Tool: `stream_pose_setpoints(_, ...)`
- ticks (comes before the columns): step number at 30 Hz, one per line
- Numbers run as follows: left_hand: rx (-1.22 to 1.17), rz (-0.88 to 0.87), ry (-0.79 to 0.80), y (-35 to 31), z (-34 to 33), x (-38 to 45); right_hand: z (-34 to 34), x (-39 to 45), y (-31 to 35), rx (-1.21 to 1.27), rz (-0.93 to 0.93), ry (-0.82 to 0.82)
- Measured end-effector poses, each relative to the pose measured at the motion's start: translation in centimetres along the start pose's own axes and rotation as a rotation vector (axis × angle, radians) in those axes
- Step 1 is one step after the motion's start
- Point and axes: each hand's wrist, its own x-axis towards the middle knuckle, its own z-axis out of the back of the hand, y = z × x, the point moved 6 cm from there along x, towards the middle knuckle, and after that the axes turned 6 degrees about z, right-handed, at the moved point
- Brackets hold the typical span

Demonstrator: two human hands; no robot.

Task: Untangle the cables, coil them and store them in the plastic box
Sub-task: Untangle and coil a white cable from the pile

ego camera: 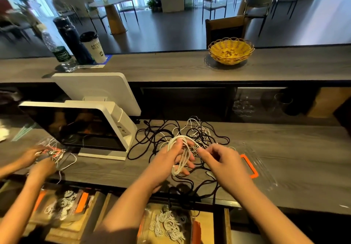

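The left hand (171, 158) held a white coil (182, 154), its fingers curled through the loops and the thumb pressed over the top of the bundle. The right hand (222, 160) hovered just beside it, fingers bent and pinched toward the coil's right edge; whether it actually had a strand between thumb and forefinger could not be told, since the fingertips blurred into the cable behind.

The coil looked light, soft and springy, the kind of thin cable that slackens and spreads as soon as the grip loosens, so it probably needed holding across all its loops at once, as the left hand did, rather than by a single strand. A free end hanging at the bottom seemed the sensible place for the right hand to take and wrap.

Behind and around both hands lay the tangle (182, 135), black cords looped wide over the counter (284, 149) with thinner white ones knotted among them. The black cords appeared a little stiffer and heavier; pulling on any one would likely drag the rest, so ends were better worked out than tugged.

To the right, near the right wrist, sat the clear box (264, 169) with its orange latch (250, 166), open-looking but hard to read through the glare. At the far left, another person's hands (38, 160) worked at a separate bundle beside a screen (79, 128).
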Motion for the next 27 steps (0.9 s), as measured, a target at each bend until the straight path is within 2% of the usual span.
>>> stream_pose_setpoints(3,-0.116,-0.029,-0.037,-0.2,-1.0,-0.4,-2.3,-1.2,-0.4,0.268,-0.057,0.002)
stream_pose_setpoints(7,-0.152,-0.106,-0.155,-0.3,-1.9,-0.8,-3.3,-1.6,0.4,0.466,-0.081,0.037)
stream_pose_setpoints(11,-0.28,-0.163,-0.213,-0.5,-2.5,-1.0,-4.1,-1.9,1.9,0.642,-0.061,0.175)
stream_pose_setpoints(16,-0.335,-0.168,-0.21,-0.6,-2.7,-1.4,-5.4,-2.8,1.8,1.003,-0.243,0.409)
stream_pose_setpoints(19,-0.406,-0.172,-0.241,-0.2,-2.4,-1.6,-5.3,-2.7,2.1,1.004,-0.228,0.436)
stream_pose_setpoints(24,-0.741,-0.075,-0.135,0.4,-0.8,-1.3,-4.8,-2.8,1.6,0.928,-0.236,0.475)
stream_pose_setpoints(26,-0.695,-0.074,-0.078,0.2,-0.1,-1.4,-4.6,-3.0,1.3,0.893,-0.237,0.505)
stream_pose_setpoints(27,-0.57,-0.075,-0.078,0.0,0.1,-1.5,-4.6,-3.1,1.2,0.872,-0.234,0.52)
